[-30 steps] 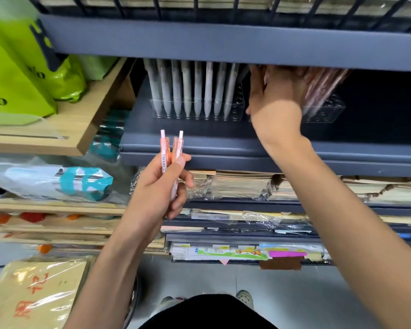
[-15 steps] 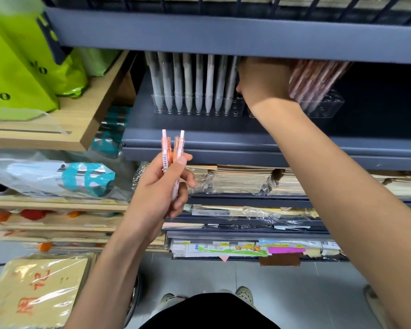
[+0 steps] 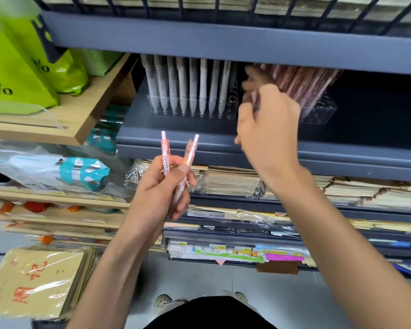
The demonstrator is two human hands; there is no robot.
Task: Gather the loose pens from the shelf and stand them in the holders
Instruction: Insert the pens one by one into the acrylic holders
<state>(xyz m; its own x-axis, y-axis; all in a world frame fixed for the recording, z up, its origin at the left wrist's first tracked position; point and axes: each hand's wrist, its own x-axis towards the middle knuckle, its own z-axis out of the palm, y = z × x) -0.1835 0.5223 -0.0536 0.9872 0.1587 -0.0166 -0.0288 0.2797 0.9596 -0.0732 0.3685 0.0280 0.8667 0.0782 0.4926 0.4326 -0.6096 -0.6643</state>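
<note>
— Why the two pens point(image 3: 166, 155) in the left hand point(image 3: 161, 186)?
— It gripped them upright, likely ready for slotting.
— And the right hand point(image 3: 268, 129)?
— Blurred before the clear holder point(image 3: 318, 112) of pink pens point(image 3: 301, 79) on the shelf point(image 3: 199, 138); I couldn't tell its grip.

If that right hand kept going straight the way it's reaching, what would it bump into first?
Most likely the pinkish pens leaning in the clear holder: the right hand reaches up into the shelf just in front of them. It is blurred, so whether it touches them is unclear.
</note>
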